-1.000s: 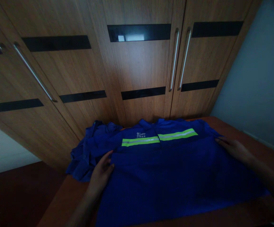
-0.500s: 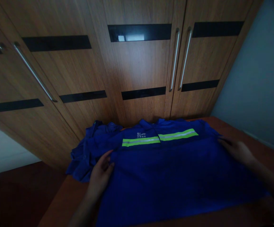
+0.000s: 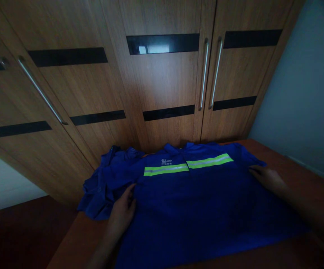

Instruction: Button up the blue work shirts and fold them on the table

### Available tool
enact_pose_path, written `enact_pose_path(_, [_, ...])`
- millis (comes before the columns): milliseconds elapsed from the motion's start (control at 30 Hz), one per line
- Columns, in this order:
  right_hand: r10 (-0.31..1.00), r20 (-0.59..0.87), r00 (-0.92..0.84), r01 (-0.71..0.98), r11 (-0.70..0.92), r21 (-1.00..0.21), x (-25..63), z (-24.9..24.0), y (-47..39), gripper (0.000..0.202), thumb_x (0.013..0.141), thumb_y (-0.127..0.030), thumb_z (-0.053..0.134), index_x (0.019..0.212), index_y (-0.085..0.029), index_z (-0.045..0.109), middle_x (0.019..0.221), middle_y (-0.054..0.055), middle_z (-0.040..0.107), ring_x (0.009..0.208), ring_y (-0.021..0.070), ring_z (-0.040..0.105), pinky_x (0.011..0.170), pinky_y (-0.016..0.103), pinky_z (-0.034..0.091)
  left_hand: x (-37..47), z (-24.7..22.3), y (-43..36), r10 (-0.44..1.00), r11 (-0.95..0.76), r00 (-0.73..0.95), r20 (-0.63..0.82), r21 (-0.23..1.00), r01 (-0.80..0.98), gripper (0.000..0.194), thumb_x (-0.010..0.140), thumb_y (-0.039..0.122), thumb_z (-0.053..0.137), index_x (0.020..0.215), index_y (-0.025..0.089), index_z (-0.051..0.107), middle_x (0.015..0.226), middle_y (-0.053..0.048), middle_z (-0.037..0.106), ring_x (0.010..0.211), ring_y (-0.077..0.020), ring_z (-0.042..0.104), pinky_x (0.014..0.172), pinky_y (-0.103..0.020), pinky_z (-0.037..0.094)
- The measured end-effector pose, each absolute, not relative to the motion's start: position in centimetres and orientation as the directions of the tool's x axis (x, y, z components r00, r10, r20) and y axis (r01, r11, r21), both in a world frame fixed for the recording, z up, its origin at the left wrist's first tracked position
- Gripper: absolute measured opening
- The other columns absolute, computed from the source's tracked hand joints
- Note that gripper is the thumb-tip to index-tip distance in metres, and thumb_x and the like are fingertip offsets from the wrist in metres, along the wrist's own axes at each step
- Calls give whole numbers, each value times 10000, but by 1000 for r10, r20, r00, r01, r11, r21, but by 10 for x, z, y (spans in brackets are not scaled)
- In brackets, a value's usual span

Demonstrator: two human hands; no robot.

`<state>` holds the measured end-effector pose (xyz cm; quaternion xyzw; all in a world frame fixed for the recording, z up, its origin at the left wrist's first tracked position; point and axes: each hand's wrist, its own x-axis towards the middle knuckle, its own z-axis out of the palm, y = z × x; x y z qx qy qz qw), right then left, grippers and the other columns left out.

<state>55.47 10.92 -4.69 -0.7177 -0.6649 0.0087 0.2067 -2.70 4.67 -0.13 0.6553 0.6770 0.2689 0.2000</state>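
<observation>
A blue work jacket (image 3: 195, 209) lies spread out front side up, its collar toward the wardrobe. Across its chest run yellow-green reflective strips with a silver line, and a small white logo sits above the left-hand strip. My left hand (image 3: 124, 209) is at the jacket's left edge below the sleeve, fingers curled on the cloth. At the opposite edge, under the right sleeve, my right hand (image 3: 267, 181) has its fingers closed on the fabric. Both fingertips are dim, and the cloth between them is partly hidden. The left sleeve reaches a crumpled blue garment (image 3: 99, 194).
The jacket rests on a reddish-brown wooden surface (image 3: 69, 239). Behind it stands a wooden wardrobe (image 3: 167, 82) with dark inlays and long metal handles (image 3: 203, 74). A pale wall (image 3: 307, 97) rises on the right. The light is dim.
My right hand has moved left and slightly down along the jacket's edge, leaving the right sleeve end showing. My left hand is slightly lower. The view has tilted a little.
</observation>
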Motion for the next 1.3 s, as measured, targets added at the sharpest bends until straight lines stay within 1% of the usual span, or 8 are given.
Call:
enact_pose_path(100, [960,270,74,988,-34,-151,540,-39,102,486,915,-369,334,1161,-48,603,1151,225,629,1023,339,616,891,432,468,-16,8,39,981,-74,-7,193,414,907,572,824,244,446,1384,152,386,1204,-134,554,1081,-274,574,954,-431,447])
enact_pose_path(200, [889,456,-52,989,109,-101,491,-31,79,532,912,-452,361,1236,-72,542,1257,227,555,1163,367,521,999,512,395,20,19,27,946,-235,159,283,257,937,498,860,303,456,1342,177,465,1359,-141,459,1243,-316,445,1044,-488,360])
enact_pose_path(367, [850,319,-420,836,498,-228,372,-34,27,512,919,-467,413,1413,-343,362,1521,19,280,1355,295,322,1071,519,335,105,15,13,801,-598,571,178,241,764,581,887,509,431,1429,323,329,1552,-48,205,1408,-345,155,1110,-607,164])
enact_pose_path(467, [830,236,-505,806,551,-214,352,-42,17,555,923,-484,394,1450,-367,268,1537,4,224,1386,287,255,1092,557,271,127,1,10,765,-637,634,111,274,721,720,852,607,429,1472,322,199,1567,-53,140,1415,-370,98,1100,-649,107])
enact_pose_path(767, [932,287,-220,961,258,-101,511,-84,57,624,899,-558,359,1442,-252,321,1495,72,335,1361,291,310,1092,533,284,73,-9,25,869,-493,489,75,194,848,683,880,619,347,1472,311,203,1562,-55,157,1411,-368,124,1090,-652,100])
enact_pose_path(1033, [929,283,-238,956,276,-103,545,-91,35,625,885,-569,337,1431,-265,331,1468,42,387,1336,274,362,1093,489,318,58,-13,1,866,-498,489,101,113,860,675,884,557,415,1475,314,195,1553,-62,200,1395,-350,206,1092,-598,214])
enact_pose_path(1200, [929,323,-178,980,196,-23,533,-78,51,582,855,-593,372,1233,-197,572,1279,124,582,1177,332,526,1016,548,371,15,19,36,890,-354,292,349,126,927,430,897,404,450,1281,221,509,1364,-88,486,1236,-255,465,1038,-406,394])
enact_pose_path(1300, [932,316,-179,977,205,-52,496,-57,71,516,887,-545,371,1124,-171,636,1175,142,639,1062,310,601,979,520,419,-33,50,75,862,-167,99,498,94,981,378,901,401,411,1155,167,565,1214,-119,570,1130,-261,535,999,-396,416])
